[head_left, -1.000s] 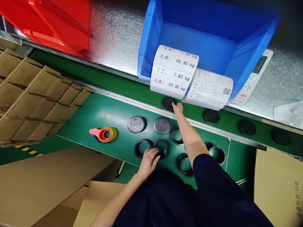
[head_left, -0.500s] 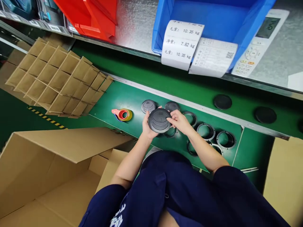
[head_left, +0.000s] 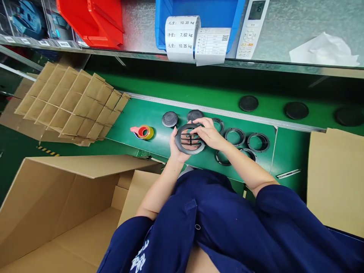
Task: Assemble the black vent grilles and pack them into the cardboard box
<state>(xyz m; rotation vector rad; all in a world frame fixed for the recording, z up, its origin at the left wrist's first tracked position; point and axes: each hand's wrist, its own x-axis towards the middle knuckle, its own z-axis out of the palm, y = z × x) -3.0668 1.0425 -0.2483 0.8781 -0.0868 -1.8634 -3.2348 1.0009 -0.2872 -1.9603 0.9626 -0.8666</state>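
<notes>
A round black vent [head_left: 178, 141] is held above the green table, its slats turned edge-on so that gaps show between them. My left hand [head_left: 176, 151] holds it from the left and below, with the palm partly visible through the gaps. My right hand [head_left: 209, 132] touches its upper right part with bent fingers. Just behind are two round black vents, one [head_left: 170, 119] at the left and one [head_left: 195, 115] partly hidden by my right hand. Several black rings, one of them [head_left: 234, 137] beside my right forearm, lie to the right.
A tape roll [head_left: 145, 132] lies on the green table [head_left: 127, 117] at the left. Cardboard dividers [head_left: 68, 100] and an open carton [head_left: 85, 167] stand further left. Black discs [head_left: 248, 103] lie behind the table. A shelf above bears a blue bin [head_left: 217, 15].
The slats of the held vent have turned from closed to open. My right fingers have moved onto its upper part. The whole view has shifted, showing more of the right side.
</notes>
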